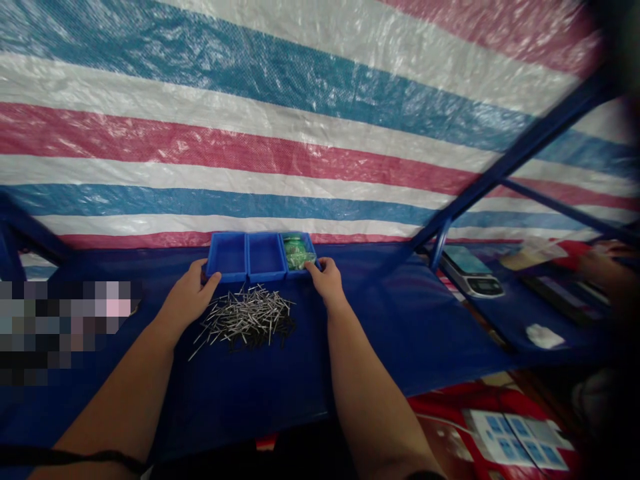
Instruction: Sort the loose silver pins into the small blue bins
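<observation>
Three blue bins (266, 275) stand side by side at the back of the blue table. My left hand (199, 288) grips the outer left side of the row, its thumb at the front corner. On the other end, my right hand (326, 279) holds the right bin's front corner. That right bin contains a green item in clear plastic (296, 253); the left and middle bins show bare bottoms. In front of the bins lies a loose pile of thin silvery rods (250, 312), with short black pieces (257, 339) along its near edge.
A digital scale (473, 272) sits on a neighbouring table to the right, near a crumpled white item (545, 336). Another person's blurred hand (607, 267) is at far right. Blue frame bars (480, 180) slope before a striped sheet (280, 160). The left edge is pixelated.
</observation>
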Available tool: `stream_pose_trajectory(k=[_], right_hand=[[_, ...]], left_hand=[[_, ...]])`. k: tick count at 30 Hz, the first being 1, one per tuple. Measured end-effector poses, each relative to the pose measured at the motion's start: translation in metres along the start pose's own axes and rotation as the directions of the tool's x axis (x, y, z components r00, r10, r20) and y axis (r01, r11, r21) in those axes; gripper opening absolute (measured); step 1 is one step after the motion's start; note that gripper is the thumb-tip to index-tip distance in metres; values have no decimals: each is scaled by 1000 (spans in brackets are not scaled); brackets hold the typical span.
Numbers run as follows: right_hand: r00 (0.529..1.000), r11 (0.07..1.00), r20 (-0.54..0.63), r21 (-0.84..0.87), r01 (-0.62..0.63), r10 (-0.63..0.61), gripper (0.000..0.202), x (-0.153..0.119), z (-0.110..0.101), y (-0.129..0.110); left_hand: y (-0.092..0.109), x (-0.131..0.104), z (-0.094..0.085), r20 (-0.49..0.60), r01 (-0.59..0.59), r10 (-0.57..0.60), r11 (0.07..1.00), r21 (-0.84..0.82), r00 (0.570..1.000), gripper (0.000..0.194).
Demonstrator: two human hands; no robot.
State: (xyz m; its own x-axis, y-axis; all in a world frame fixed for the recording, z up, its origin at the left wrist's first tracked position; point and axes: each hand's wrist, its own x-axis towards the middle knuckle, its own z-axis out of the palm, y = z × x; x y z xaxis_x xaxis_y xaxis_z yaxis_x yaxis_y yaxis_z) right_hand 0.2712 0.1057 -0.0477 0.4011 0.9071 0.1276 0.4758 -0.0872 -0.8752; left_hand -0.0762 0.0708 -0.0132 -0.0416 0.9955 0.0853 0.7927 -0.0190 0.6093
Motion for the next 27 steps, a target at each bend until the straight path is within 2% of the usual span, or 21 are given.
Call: stream_pose_trajectory(k=[7,15,18,20,23,25,27], right_hand=[[995,988,-87,154,-24,38,30,1,-4,-1],[972,990,-231,141,-16,49,28,2,-20,5],[952,991,-298,128,-31,68,27,1,-25,10],[941,993,-332,109,-36,71,26,0,-28,14],[936,996,-348,76,-38,62,24,-4,-32,21],[938,998,-343,57,-37,54,23,-7,-36,24],[939,999,-341,40,-26,38,22,-12,-40,25]], left_hand=[[0,0,1,10,10,-10,1000,24,1000,72],[-10,7,9,-39,-52,51,999,-15,998,70],[-11,8,9,-66,-35,33,999,-29,997,71],[-10,6,5,-72,-9,7,1000,-15,997,73],[-5,-2,-8,-58,-15,21,996,92,998,72],[-2,-12,-18,-17,-93,98,979,183,995,63],[2,-25,-23,15,-190,191,961,202,981,53]])
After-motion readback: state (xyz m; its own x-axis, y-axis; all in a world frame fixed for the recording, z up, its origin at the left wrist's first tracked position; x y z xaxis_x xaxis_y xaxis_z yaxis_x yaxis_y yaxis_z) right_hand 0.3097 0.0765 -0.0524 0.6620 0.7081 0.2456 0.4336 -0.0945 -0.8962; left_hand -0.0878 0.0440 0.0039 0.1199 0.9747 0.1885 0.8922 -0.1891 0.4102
